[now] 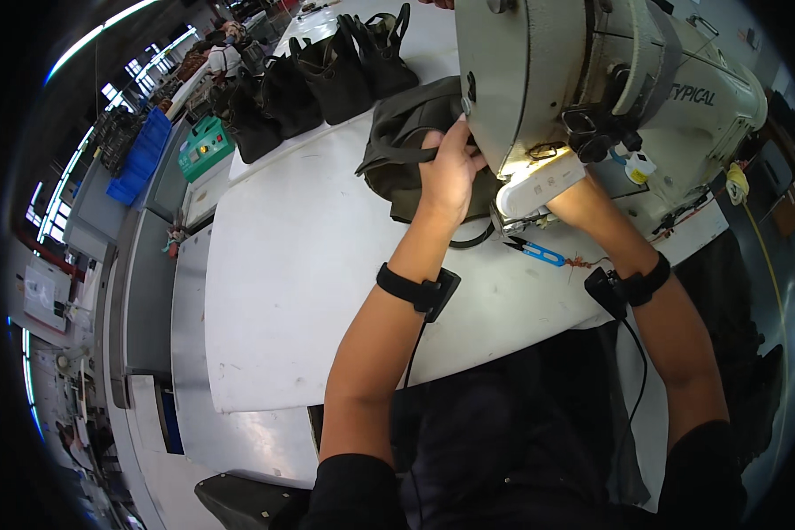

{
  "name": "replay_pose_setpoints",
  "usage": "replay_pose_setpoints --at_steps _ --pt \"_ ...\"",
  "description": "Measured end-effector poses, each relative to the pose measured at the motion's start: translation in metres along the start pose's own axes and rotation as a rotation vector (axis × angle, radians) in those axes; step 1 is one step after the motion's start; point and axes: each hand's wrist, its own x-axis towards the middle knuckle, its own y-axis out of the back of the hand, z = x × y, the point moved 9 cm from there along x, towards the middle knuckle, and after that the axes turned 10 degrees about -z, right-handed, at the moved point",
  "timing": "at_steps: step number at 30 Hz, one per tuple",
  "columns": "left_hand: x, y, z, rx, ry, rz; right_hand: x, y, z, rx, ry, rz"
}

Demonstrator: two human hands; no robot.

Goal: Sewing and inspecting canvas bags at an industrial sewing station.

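A dark olive handbag with long straps lies on the white table, against the left side of a large industrial sewing machine. My left hand is closed on the bag's upper edge, thumb and fingers pinching it close to the machine head. My right hand reaches in under the machine head from the right. A pale, lit lamp housing covers its fingers, so their grip is hidden. Just below the machine, a pair of blue thread snips rests on the table beside a tuft of reddish thread.
Several finished-looking dark bags stand in a row along the table's far side. Left of them are a green box and a blue crate. A small white bottle stands on the machine bed. Black cables hang from both wrist straps.
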Motion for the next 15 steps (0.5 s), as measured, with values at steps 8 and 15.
replay_pose_setpoints --at_steps 8,15 --pt "-0.056 -0.001 0.015 0.059 -0.073 0.286 -0.001 0.015 -0.002 0.025 0.134 0.368" --pt "-0.061 0.005 0.01 0.015 -0.072 0.325 -0.002 0.017 -0.001 0.113 0.149 0.292"
